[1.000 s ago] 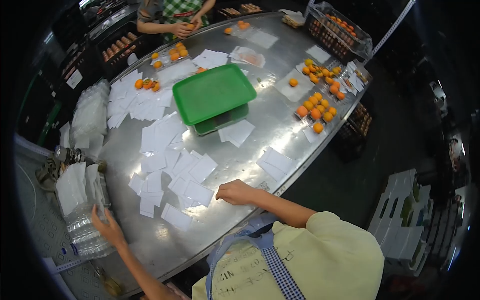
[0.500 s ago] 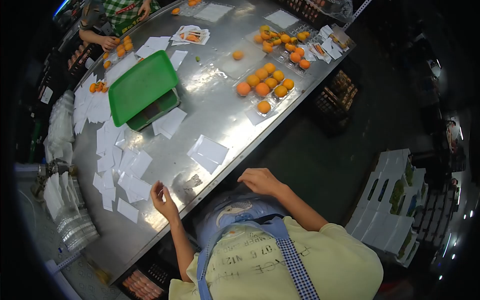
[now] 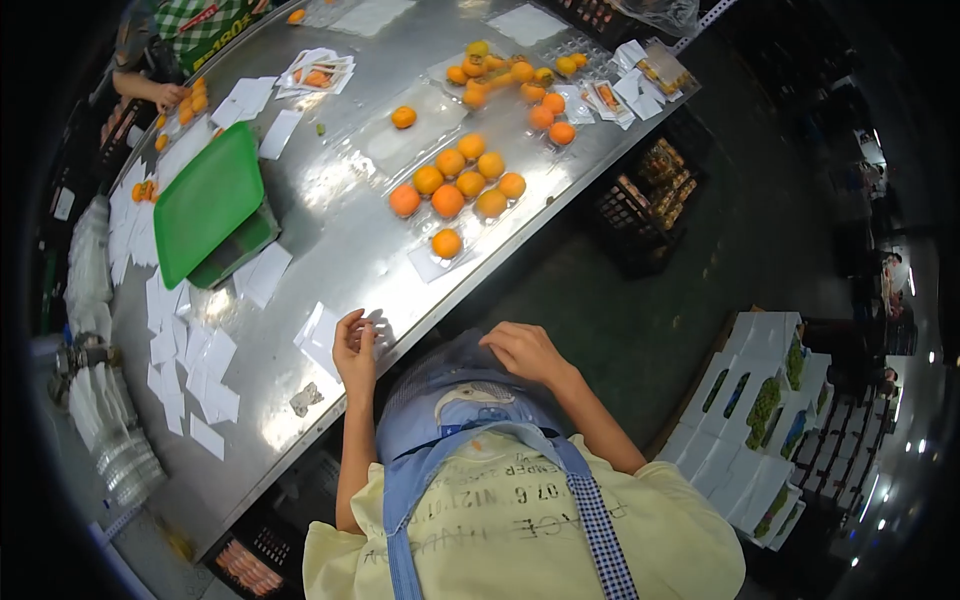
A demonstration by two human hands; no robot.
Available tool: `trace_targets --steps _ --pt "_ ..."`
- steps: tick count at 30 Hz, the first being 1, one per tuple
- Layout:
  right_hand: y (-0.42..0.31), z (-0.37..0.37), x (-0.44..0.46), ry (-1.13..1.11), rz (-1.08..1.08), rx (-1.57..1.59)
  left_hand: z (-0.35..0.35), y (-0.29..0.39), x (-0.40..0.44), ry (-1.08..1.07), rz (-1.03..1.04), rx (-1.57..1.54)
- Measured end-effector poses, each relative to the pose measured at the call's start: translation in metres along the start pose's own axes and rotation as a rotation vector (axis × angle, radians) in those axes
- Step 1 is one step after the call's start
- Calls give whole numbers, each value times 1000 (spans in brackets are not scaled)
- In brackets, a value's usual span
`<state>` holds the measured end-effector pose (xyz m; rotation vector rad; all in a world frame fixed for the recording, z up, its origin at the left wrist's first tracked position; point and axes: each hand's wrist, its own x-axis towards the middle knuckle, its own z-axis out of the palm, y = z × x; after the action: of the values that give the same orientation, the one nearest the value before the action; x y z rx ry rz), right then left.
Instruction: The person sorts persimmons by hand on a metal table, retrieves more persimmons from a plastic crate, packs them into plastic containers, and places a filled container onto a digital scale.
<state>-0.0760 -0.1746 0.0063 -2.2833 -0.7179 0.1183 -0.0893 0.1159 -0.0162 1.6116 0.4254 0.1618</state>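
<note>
My left hand [image 3: 354,348] is over the near edge of the metal table, beside a few white cards [image 3: 318,335]. Its fingers are loosely bent and apart from the thumb, with nothing seen in them. In front of my apron, off the table edge, my right hand [image 3: 524,350] hangs with loosely curved fingers and holds nothing visible. Farther along the table, round orange fruits [image 3: 447,201] sit in a clear plastic tray. A single orange fruit [image 3: 446,243] lies nearer the edge, over a white card.
A green tray [image 3: 210,205] rests tilted on a container, with scattered white cards [image 3: 210,375] nearby. More fruits [image 3: 541,118] and packets are at the far right corner. Another person's hand [image 3: 168,96] is by fruits across the table. White boxes [image 3: 740,415] stand right of me.
The view has shifted along the table toward the fruits, so the table's things appear farther left. My left hand has moved right and up, closer to the right hand. Neither hand has picked anything up.
</note>
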Motion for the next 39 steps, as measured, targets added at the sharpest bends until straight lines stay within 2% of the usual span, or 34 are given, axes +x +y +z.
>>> trace_targets --steps 5,9,13,16,18,22,26,27,31,36,39 --pt "24 -30 25 91 110 7 47 -8 40 -124 -92 -77" --pt "62 -53 38 83 209 -4 77 1 71 -181 -125 -10" --pt "115 -94 77 93 227 31 103 6 93 -37 -158 18" --pt "174 -130 124 129 78 38 123 5 105 122 -166 80" --pt "208 -163 164 74 63 19 134 0 107 232 -167 36" --pt "265 -230 248 108 2 -13 159 4 105 519 -189 98" --pt "316 -255 320 175 70 -44 167 10 89 750 -172 150" --pt "325 -255 337 230 -15 -141 171 16 83 792 -176 150" --pt "328 -252 388 196 -63 48 184 34 71 925 -185 152" --pt "272 -215 435 60 -260 -17 188 33 73 962 -187 153" --pt "274 -184 458 -37 -356 -107 189 37 79 946 -182 156"
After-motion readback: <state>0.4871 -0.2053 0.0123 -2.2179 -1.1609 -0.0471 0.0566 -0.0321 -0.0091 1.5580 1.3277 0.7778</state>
